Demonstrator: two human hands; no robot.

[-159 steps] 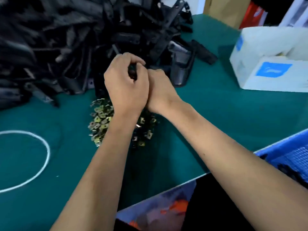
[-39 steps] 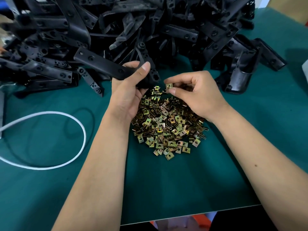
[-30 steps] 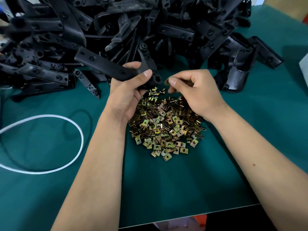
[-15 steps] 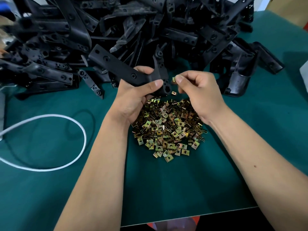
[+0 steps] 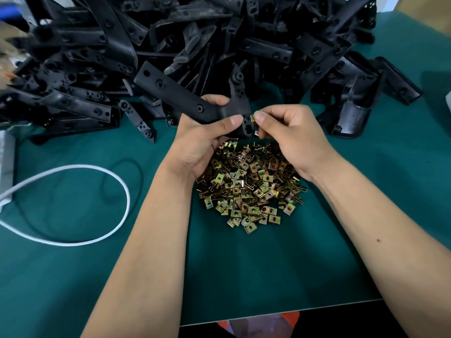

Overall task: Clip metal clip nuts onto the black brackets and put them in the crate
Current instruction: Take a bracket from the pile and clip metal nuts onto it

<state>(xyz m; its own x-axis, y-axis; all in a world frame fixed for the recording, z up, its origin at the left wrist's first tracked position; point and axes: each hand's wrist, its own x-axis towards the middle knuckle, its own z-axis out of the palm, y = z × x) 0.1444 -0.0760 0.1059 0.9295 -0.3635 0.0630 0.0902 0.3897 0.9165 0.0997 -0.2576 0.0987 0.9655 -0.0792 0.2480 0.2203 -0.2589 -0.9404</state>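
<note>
white cable [image 5: 97, 172] looped at left | green mat [image 5: 268, 276] | grey box [image 5: 6, 162] far left

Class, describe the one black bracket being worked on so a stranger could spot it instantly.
Start at the big heap of black brackets along the table's far side. Just in front, above the pile of clip nuts, is the held bracket: the only one lifted, in the left hand.

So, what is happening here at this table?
A person is fitting clip nuts to brackets. The left hand grips a bracket, and the right hand pinches a clip nut at its end. A pile of nuts lies below the hands, and a heap of brackets lies behind.
</note>
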